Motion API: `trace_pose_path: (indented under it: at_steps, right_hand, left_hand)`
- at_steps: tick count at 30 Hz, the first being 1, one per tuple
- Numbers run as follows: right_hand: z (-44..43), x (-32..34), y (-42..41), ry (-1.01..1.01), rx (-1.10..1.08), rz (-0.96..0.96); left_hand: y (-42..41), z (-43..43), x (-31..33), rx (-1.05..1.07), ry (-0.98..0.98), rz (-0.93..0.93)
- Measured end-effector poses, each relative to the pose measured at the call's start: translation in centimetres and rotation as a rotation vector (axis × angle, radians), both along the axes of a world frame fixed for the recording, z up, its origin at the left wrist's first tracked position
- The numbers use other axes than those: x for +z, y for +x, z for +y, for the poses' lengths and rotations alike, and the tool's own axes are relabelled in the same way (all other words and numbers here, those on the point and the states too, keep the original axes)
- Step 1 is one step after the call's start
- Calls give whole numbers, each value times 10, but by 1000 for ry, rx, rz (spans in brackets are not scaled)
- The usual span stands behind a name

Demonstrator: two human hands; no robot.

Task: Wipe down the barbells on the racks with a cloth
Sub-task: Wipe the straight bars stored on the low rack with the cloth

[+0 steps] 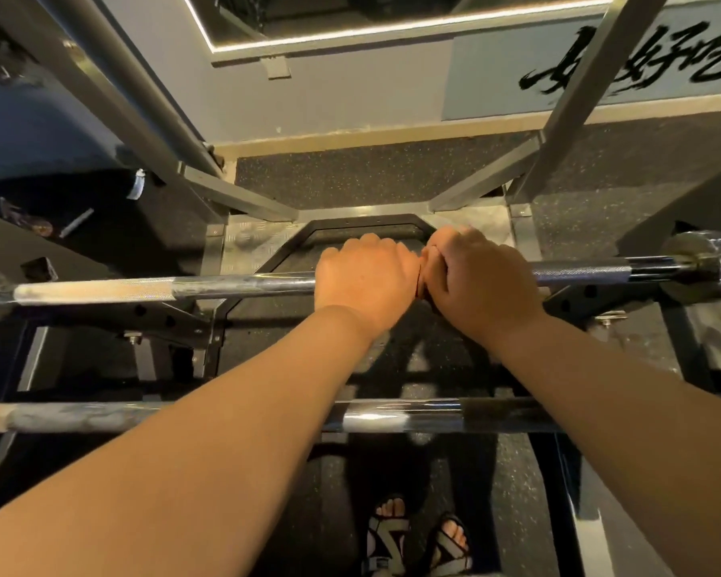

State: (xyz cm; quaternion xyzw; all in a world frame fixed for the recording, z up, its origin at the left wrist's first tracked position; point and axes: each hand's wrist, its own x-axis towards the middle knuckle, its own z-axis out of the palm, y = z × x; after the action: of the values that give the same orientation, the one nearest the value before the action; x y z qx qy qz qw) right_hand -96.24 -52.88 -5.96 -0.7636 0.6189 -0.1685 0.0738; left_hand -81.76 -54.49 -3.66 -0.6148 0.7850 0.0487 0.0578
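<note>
Both forearms reach forward and down from the bottom corners of the view and converge at the middle of the far barbell [234, 285]. This barbell lies level across the rack [575, 97], running from the left edge to its chromed sleeve [708, 260] at the right.

Left hand [367, 281]: palm down on top of the shaft, knuckles up, fingers curled over the far side and gripping the bar. Wrist is straight and in line with the forearm.

Right hand [481, 285]: just beside the left and touching it, also wrapped over the shaft. It is turned slightly inward, so its knuckles point toward the left hand.

A thin dark-red edge [419, 283] shows in the seam between the two hands. Whether it is the cloth cannot be told, as the hands cover it.

A near barbell [392, 416] lies parallel, closer to the person, and both forearms pass above it. Sandalled feet [417, 535] stand on speckled rubber floor [350, 177] below.
</note>
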Motion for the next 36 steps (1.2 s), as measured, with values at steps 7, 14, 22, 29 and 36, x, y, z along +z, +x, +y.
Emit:
trace_pose_path:
  at_steps: [7,14,22,29,36]
  right_hand:
    - [-4,-2,-4,32,50,-71]
    - [-19,3,47,179,-59,318]
    - [-12,18,31,50,440,144]
    - [-17,0,1,-112,171,141]
    - [-20,12,-2,29,203,147]
  left_hand:
    - [76,6,3,282,-56,84]
    - [66,-4,2,299,22,39]
    - [70,-4,-5,335,-54,75]
    - [73,-4,-6,349,-22,105]
    - [-13,15,16,258,49,899]
